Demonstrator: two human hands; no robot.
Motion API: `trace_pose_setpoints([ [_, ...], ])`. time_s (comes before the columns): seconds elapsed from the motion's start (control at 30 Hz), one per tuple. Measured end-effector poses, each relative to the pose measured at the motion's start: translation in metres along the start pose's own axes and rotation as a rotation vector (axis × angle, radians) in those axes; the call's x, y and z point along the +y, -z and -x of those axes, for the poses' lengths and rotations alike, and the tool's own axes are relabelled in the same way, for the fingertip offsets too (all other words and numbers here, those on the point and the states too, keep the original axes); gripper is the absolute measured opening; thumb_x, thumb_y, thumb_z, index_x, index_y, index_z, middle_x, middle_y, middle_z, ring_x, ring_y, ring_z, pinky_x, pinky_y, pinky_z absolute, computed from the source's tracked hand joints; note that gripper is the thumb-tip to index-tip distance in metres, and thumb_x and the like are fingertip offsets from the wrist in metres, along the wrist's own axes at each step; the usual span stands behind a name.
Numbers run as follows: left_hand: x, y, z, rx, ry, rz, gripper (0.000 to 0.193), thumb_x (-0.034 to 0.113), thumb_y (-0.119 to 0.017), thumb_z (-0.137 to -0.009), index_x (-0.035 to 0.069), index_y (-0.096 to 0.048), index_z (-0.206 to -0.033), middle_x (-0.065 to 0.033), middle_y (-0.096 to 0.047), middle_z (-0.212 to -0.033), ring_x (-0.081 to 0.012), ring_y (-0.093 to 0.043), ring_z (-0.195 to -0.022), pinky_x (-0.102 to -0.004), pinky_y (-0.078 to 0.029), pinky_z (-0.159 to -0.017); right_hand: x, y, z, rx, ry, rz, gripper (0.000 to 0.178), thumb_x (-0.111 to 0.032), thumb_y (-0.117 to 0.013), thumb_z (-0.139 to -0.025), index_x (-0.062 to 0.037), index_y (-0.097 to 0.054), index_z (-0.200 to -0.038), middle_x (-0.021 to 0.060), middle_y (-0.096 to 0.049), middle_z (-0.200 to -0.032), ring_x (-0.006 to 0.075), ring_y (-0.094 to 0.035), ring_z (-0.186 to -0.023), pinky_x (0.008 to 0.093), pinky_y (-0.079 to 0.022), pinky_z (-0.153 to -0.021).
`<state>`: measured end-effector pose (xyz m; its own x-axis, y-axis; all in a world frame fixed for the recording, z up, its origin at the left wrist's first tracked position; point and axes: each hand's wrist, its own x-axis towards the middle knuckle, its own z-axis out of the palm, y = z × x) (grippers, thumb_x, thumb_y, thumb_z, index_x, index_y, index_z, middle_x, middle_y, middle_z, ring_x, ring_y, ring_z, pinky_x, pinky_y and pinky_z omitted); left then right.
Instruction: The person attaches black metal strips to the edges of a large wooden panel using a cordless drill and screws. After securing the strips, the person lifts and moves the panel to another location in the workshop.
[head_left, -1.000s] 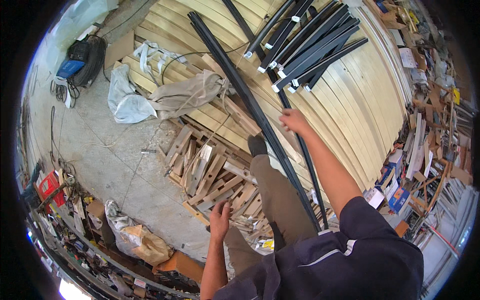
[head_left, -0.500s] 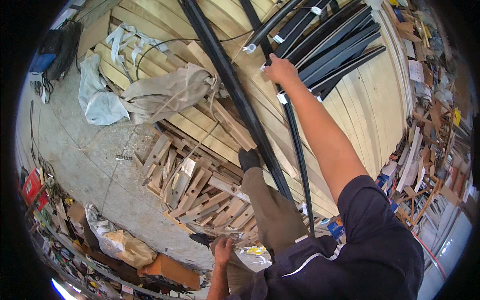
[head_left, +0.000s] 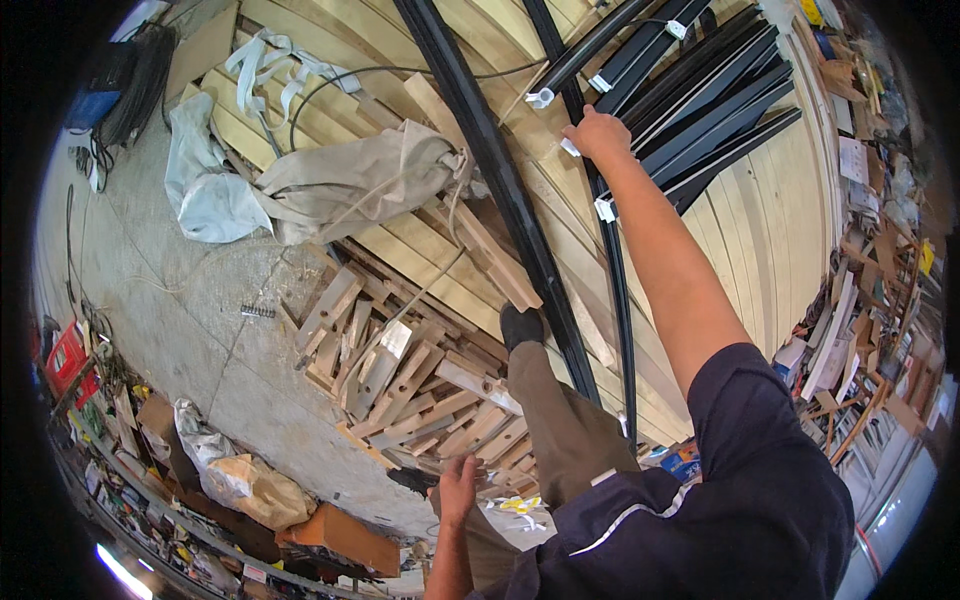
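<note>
My right arm reaches out over the stacked boards. My right hand (head_left: pixel 603 138) is closed at the white-wrapped end of a black strip (head_left: pixel 570 147); the fingers partly hide what lies under them. Beside it, more long black strips (head_left: pixel 715 125) lie fanned out, several with white wraps at their ends. A thin black strip (head_left: pixel 612 290) runs from near this hand back toward my body. My left hand (head_left: pixel 458 487) hangs low by my leg, fingers loosely bent and apart, with nothing visible in it.
Pale boards (head_left: pixel 745 225) lie under the strips, crossed by a long black bar (head_left: pixel 505 190). A beige cloth bundle (head_left: pixel 360 185) and white plastic (head_left: pixel 215 205) lie to the left. Short wood offcuts (head_left: pixel 430 395) are heaped near my foot (head_left: pixel 522 326). Scrap (head_left: pixel 860 330) crowds the right.
The whole scene has shifted slightly right in view. My right hand stays at the strip ends; my left hand has risen a little beside my leg.
</note>
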<state>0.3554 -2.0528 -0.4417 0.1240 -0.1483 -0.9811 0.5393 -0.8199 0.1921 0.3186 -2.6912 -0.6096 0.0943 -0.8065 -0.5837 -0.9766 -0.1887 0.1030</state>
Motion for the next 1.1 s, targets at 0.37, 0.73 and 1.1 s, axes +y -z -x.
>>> trace_pose_setpoints([
  [0.37,0.013,-0.03,-0.025,-0.065,0.013,0.001,0.043,0.029,-0.056,-0.102,-0.008,-0.056,-0.125,-0.0164,-0.069,-0.108,-0.0219,-0.069,-0.09,-0.0324,-0.056,-0.077,0.0,-0.011,0.011,0.185,-0.31,-0.415,0.079,-0.033,-0.08,-0.07,0.0031,-0.046,-0.132,0.0298,-0.05,-0.13,0.042,-0.059,-0.114,0.0448,-0.051,-0.098],
  [0.73,0.114,-0.046,-0.052,-0.106,-0.188,-0.119,0.041,0.027,-0.055,-0.102,-0.008,-0.059,-0.122,-0.0153,-0.07,-0.106,-0.0218,-0.069,-0.089,-0.0339,-0.057,-0.078,0.121,-0.09,0.044,0.255,-0.029,-0.777,0.045,-0.001,-0.061,-0.08,0.0079,-0.06,-0.125,0.0185,-0.07,-0.081,0.0218,-0.07,-0.065,0.0335,-0.057,-0.056],
  [1.1,0.153,-0.064,-0.096,-0.116,-0.273,-0.366,0.045,0.029,-0.057,-0.099,-0.01,-0.058,-0.123,-0.0155,-0.07,-0.104,-0.0193,-0.068,-0.084,-0.0311,-0.054,-0.075,0.275,-0.064,0.151,0.355,-0.501,-1.375,0.064,-0.026,-0.067,-0.089,0.0093,-0.049,-0.139,0.0133,-0.068,-0.104,0.0173,-0.067,-0.078,0.0295,-0.057,-0.059],
])
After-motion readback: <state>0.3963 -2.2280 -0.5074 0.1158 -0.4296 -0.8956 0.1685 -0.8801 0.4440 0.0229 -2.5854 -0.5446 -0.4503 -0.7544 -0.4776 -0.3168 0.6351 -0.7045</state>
